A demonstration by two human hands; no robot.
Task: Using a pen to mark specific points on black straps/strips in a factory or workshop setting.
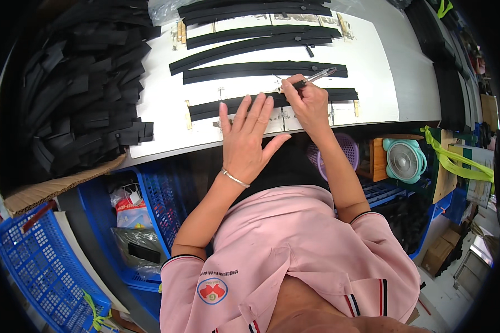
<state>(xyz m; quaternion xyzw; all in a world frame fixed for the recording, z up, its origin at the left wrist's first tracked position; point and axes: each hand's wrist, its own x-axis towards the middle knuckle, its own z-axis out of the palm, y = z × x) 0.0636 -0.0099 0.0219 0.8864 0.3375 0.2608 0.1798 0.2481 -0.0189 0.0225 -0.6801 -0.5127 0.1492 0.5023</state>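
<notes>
My left hand [244, 141] lies flat with its fingers spread, the fingertips resting on a black zipper [205, 110] near the front edge of the white board [372, 72]. In my right hand [310, 108] is a clear-barrelled pen [319, 76], its capped-looking end pointing up and to the right. The pen's writing tip is hidden by the fingers. This hand sits just over the same zipper, right of the left hand. Another black zipper [228, 73] with a dark slider lies just behind it. Farther back more zippers [250, 40] stretch across the board.
A cardboard box [66, 180] heaped with black zipper strips [83, 83] stands at the left. Below the table are blue plastic baskets [44, 261], a purple basket [347, 149] and a turquoise fan [405, 160]. Yellow-green ribbon [455, 158] hangs at the right.
</notes>
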